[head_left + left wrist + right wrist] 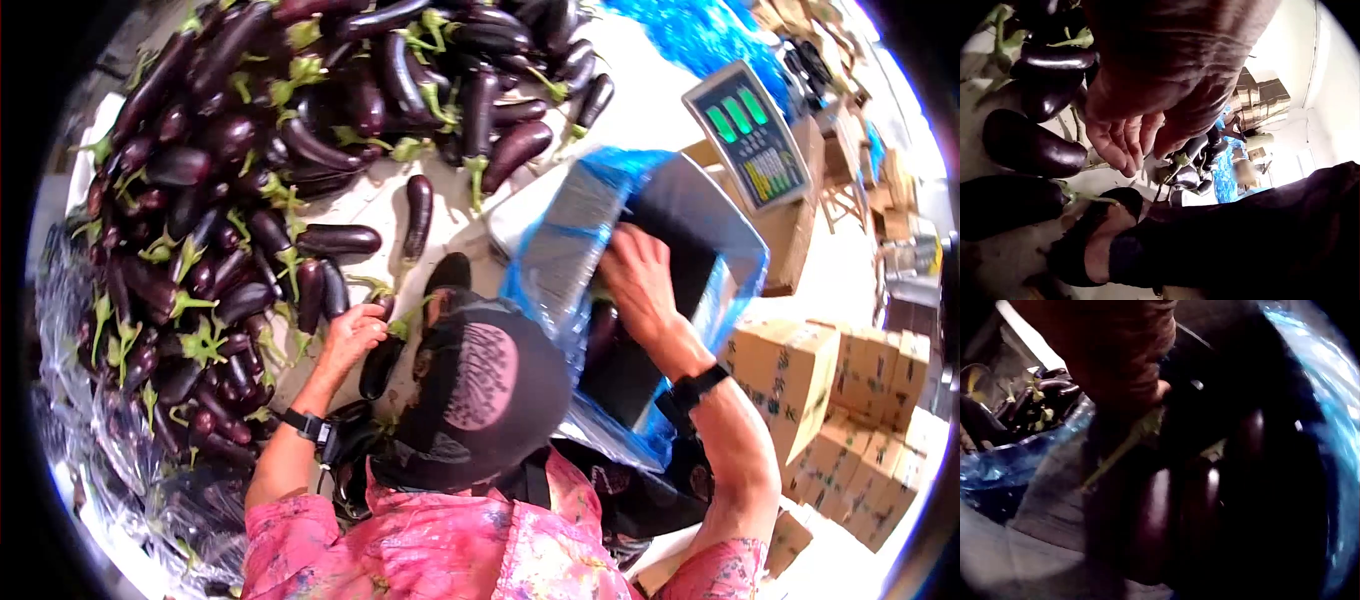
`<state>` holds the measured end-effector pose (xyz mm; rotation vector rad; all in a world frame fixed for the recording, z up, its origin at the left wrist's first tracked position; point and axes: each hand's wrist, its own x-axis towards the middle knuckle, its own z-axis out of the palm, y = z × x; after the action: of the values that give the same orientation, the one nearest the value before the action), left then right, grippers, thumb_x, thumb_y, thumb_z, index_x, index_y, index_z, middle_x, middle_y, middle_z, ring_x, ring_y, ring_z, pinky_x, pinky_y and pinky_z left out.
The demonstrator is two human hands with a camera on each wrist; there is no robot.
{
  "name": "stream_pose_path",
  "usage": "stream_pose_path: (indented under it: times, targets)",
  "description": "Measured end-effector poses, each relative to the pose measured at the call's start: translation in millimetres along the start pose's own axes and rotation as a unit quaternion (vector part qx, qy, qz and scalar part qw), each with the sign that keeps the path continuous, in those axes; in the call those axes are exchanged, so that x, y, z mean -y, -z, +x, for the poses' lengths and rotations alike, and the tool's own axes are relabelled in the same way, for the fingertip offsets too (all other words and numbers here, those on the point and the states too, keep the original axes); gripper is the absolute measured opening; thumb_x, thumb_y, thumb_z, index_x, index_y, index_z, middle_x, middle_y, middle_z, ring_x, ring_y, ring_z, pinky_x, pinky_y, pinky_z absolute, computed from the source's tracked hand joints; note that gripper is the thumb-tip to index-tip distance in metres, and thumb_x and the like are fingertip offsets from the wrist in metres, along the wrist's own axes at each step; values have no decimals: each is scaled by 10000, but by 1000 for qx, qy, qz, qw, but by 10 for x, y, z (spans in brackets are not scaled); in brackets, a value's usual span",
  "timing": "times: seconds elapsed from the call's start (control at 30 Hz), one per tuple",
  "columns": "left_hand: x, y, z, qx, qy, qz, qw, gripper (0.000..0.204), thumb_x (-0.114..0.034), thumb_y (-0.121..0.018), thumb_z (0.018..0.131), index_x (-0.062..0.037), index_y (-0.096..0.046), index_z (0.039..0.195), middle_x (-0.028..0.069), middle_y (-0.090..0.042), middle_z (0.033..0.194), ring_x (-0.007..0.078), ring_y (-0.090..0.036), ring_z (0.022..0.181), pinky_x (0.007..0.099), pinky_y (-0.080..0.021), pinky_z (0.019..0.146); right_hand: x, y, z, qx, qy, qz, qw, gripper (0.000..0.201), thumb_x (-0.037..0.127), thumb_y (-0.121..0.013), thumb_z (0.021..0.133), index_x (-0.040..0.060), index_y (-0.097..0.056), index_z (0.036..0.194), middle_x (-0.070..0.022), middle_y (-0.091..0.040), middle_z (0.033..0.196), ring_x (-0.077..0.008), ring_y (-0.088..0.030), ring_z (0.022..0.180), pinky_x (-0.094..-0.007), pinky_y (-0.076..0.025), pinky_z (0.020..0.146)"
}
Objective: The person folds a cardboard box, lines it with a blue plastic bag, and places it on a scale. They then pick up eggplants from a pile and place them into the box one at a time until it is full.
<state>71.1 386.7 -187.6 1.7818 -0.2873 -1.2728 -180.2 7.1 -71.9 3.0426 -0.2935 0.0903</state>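
My left hand [355, 335] hovers with loosely bent fingers beside a dark purple eggplant [380, 365] on the pale surface. In the left wrist view, the thumb stands apart from the fingertips and nothing shows between them; a nearby eggplant [1035, 144] points its stem toward them. My right hand [640, 275] reaches down inside an open blue plastic bag [560, 250] that lines a box. Under that hand lie eggplants [1157, 519], one green stem [1116, 453] close below the thumb. Deep shadow hides the right fingertips, so I cannot tell whether they grip an eggplant.
A big heap of eggplants [230, 140] spreads across the left and back. Behind the bag stands a scale display [745, 135] with green digits. Cardboard boxes [785, 375] are stacked at right. Clear plastic sheeting [120, 460] lies along the left edge, blue plastic [700, 40] at the back.
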Motion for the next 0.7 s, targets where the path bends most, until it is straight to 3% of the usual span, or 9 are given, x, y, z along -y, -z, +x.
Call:
stream_pose_path:
  times: [0.1, 0.13, 0.17, 0.2, 0.27, 0.33, 0.43, 0.53, 0.7]
  targets:
    - [233, 48, -25, -21, 32, -42, 998, 412, -233, -655, 923, -35, -586, 1277, 107, -698, 1055, 169, -669, 908, 307, -530, 805, -40, -232, -214, -55, -243, 125, 960, 588, -77, -540, 757, -14, -512, 1341, -295, -509, 1349, -453, -496, 1248, -497, -403, 1080]
    - [307, 64, -16, -28, 41, -53, 997, 409, -229, -655, 920, -36, -586, 1274, 108, -699, 1046, 167, -667, 905, 306, -533, 800, -105, -265, -298, 30, -347, 207, 914, 571, -19, -528, 804, -40, -483, 1373, -328, -505, 1338, -475, -525, 1202, -507, -441, 1041]
    - [357, 54, -7, -39, 49, -56, 996, 402, -219, -655, 918, -34, -589, 1268, 108, -699, 1035, 166, -666, 896, 307, -536, 796, -350, -529, -494, 120, -388, 302, 863, 594, 47, -519, 844, -63, -439, 1422, -320, -504, 1351, -432, -572, 1169, -486, -471, 1016]
    - [382, 24, 16, -51, 56, -60, 995, 395, -209, -656, 915, -33, -591, 1263, 108, -700, 1025, 165, -666, 887, 308, -540, 792, -289, -379, -458, 99, -509, 578, 630, 636, 109, -530, 887, -53, -375, 1481, -260, -524, 1349, -360, -601, 1145, -444, -501, 970]
    - [395, -53, 65, -63, 49, -66, 995, 373, -172, -666, 899, -19, -614, 1235, 110, -703, 990, 159, -669, 848, 303, -552, 769, -322, -391, -445, 57, -540, 704, 459, 651, 156, -567, 920, -17, -340, 1506, -190, -535, 1317, -277, -610, 1091, -355, -527, 879]
    - [440, -75, 148, -54, 29, -65, 996, 368, -160, -659, 898, -10, -620, 1232, 108, -708, 970, 159, -674, 839, 300, -553, 762, -250, -115, -176, 105, -549, 691, 459, 574, 171, -624, 899, -6, -448, 1416, -165, -584, 1243, -266, -632, 1037, -359, -537, 852]
    - [405, -68, 287, -53, 15, -6, 998, 351, -156, -623, 919, 4, -621, 1231, 109, -715, 967, 162, -676, 841, 315, -552, 775, -372, -298, -136, 161, -536, 648, 517, 513, 195, -693, 864, 11, -525, 1313, -123, -633, 1144, -252, -652, 962, -373, -548, 818]
    - [291, 74, 339, -40, -6, 19, 999, 345, -168, -630, 945, -38, -605, 1263, 87, -692, 1016, 165, -670, 883, 305, -552, 792, -265, -170, -1, 113, -526, 611, 581, 503, 201, -731, 837, -2, -549, 1259, -96, -654, 1057, -233, -658, 899, -369, -552, 802]
    - [210, 233, 423, -82, -2, 13, 997, 337, -159, -615, 950, -31, -604, 1261, 94, -691, 1013, 168, -669, 881, 312, -551, 790, -311, -754, -363, 52, -456, 506, 730, 756, 221, -721, 856, -83, -380, 1458, -256, -546, 1379, -352, -585, 1197, -395, -476, 997]
